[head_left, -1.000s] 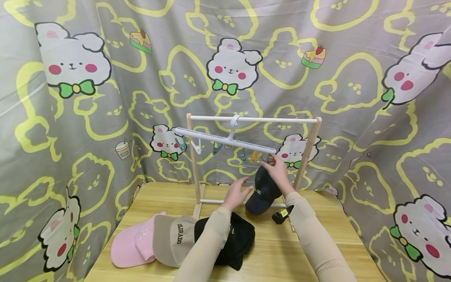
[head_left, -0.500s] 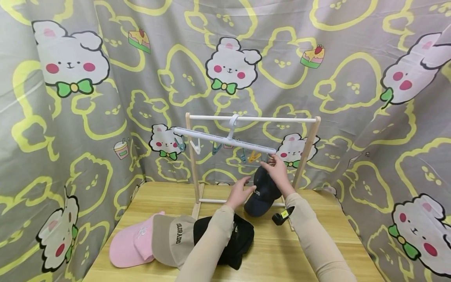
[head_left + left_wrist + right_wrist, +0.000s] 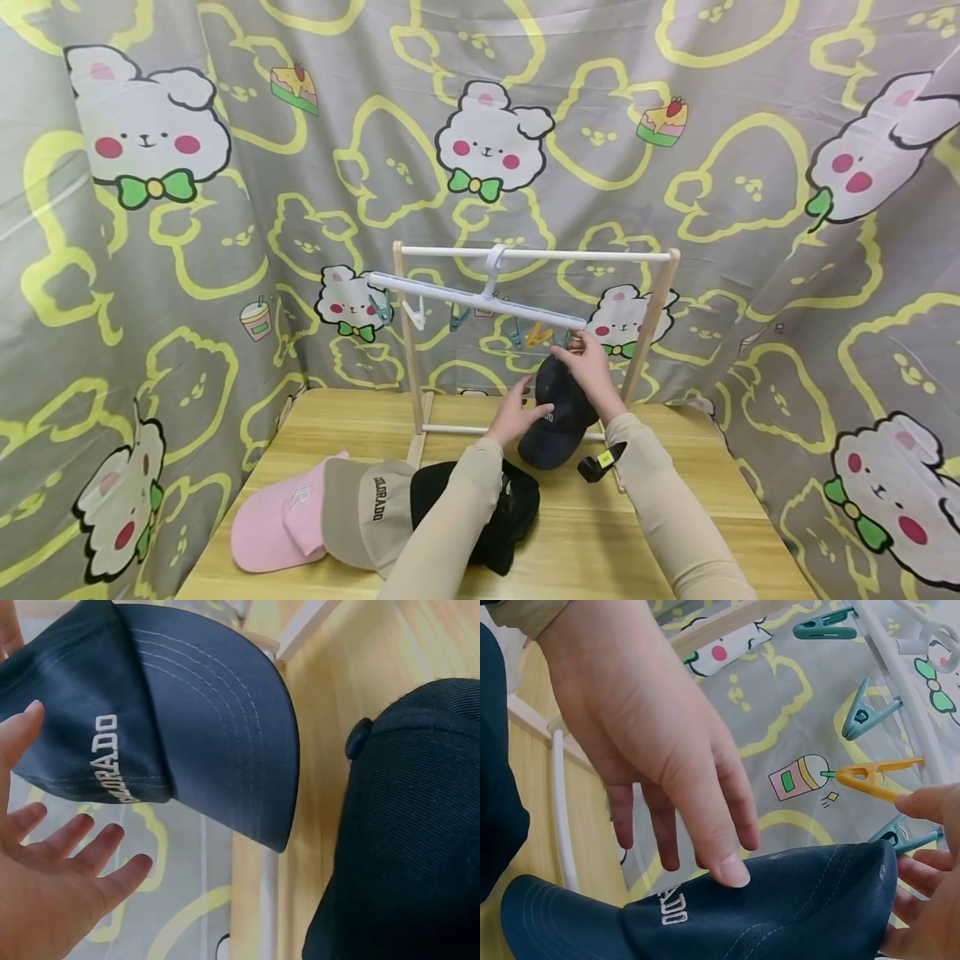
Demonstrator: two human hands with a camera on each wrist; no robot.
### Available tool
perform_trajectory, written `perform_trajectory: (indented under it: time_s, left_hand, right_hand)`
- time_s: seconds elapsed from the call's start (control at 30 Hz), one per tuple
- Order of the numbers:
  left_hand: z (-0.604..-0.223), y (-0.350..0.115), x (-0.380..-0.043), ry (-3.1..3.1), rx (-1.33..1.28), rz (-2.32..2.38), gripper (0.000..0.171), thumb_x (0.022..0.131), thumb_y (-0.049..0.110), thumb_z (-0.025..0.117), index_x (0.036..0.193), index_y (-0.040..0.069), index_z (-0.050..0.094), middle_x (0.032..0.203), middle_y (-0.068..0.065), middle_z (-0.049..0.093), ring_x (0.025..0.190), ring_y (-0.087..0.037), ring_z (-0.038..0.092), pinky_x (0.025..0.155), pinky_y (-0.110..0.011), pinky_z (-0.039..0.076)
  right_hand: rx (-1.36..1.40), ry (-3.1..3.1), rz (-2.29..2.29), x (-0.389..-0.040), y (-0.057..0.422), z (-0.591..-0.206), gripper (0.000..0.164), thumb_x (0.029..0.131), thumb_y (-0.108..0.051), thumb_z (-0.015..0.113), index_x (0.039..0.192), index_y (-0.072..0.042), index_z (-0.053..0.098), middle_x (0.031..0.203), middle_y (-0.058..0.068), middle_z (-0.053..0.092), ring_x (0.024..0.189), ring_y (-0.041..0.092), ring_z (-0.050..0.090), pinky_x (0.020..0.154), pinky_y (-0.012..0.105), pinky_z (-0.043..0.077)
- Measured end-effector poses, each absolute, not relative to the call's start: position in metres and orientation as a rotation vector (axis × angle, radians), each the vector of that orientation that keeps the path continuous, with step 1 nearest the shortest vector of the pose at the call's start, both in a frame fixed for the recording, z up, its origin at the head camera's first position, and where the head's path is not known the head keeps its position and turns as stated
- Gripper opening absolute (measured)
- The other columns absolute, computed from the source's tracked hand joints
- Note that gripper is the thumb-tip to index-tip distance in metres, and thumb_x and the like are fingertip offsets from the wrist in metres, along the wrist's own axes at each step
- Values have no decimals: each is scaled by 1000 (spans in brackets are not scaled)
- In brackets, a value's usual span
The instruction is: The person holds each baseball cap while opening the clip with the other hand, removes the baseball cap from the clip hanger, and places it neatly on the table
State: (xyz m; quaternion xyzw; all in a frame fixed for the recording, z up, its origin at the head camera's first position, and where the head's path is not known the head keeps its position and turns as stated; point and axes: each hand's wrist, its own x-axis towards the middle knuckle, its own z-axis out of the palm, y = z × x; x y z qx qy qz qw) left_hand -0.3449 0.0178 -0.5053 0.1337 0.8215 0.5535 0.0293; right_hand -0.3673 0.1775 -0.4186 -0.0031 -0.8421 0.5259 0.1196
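A navy baseball cap (image 3: 558, 408) with white lettering hangs below the right end of a white clip hanger (image 3: 480, 298), brim downward. My right hand (image 3: 588, 367) is at its upper edge; thumb and fingers straddle a teal clip (image 3: 911, 836) there, with the lower fingertips along the cap's edge. My left hand (image 3: 60, 877) is beside the cap's front, fingers spread and palm up in the left wrist view. The left thumb (image 3: 731, 870) reaches over the lettered front. Yellow (image 3: 874, 776) and other teal clips hang along the hanger.
The hanger hooks over the top bar of a wooden rack (image 3: 652, 321) on the table (image 3: 600, 542). Pink (image 3: 277, 521), beige (image 3: 367, 512) and black (image 3: 513, 517) caps lie in a row at front left. A patterned curtain (image 3: 480, 50) surrounds the table.
My left hand has moved right, and its thumb now overlaps the navy cap's front. The cap's brim has dropped slightly. My right hand stays at the clip.
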Motion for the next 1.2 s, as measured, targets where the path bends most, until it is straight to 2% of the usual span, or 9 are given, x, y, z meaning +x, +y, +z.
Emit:
perform_trajectory:
  time_s: [0.27, 0.43, 0.67, 0.93, 1.07, 1.2]
  left_hand:
    - [-511, 21, -346, 2564, 417, 1700, 85, 90, 35, 70, 154, 5, 23, 152, -24, 36, 138, -40, 41, 108, -52, 42]
    - [-512, 22, -345, 2560, 395, 1690, 92, 88, 40, 71, 155, 6, 19, 155, -23, 32, 142, -40, 35, 111, -55, 37]
    - [-514, 25, -348, 2541, 384, 1719, 101, 83, 47, 74, 157, 13, 14, 159, -15, 28, 145, -33, 32, 115, -52, 33]
    - [-516, 25, -350, 2427, 362, 1835, 108, 82, 46, 75, 158, 15, 4, 163, -13, 17, 148, -31, 26, 117, -51, 30]
    - [-516, 25, -348, 2315, 332, 1930, 105, 84, 43, 74, 158, 16, 4, 158, -17, 28, 143, -35, 35, 113, -52, 36]
    - [-516, 26, -347, 2210, 342, 2027, 93, 87, 34, 72, 156, 13, 12, 147, -21, 39, 131, -39, 47, 105, -53, 43]
  right_hand:
    - [-21, -2462, 1537, -366, 177, -418, 61, 89, -28, 70, 139, -1, 47, 120, 25, 62, 112, 37, 62, 96, 49, 51]
    - [-13, -2446, 1550, -365, 175, -416, 60, 88, -27, 71, 137, 0, 49, 120, 25, 63, 111, 37, 63, 95, 49, 51]
    - [-14, -2456, 1540, -365, 172, -412, 60, 87, -27, 72, 136, -1, 50, 121, 24, 63, 111, 36, 63, 95, 47, 51]
    - [-8, -2489, 1537, -362, 167, -410, 59, 89, -27, 70, 137, -2, 48, 124, 24, 61, 113, 37, 60, 97, 49, 49]
    - [-1, -2481, 1576, -359, 166, -408, 59, 89, -29, 70, 137, -2, 49, 124, 24, 62, 114, 37, 61, 98, 48, 48]
    - [7, -2460, 1627, -358, 164, -407, 58, 89, -25, 70, 137, -1, 48, 124, 25, 61, 114, 37, 61, 100, 49, 47]
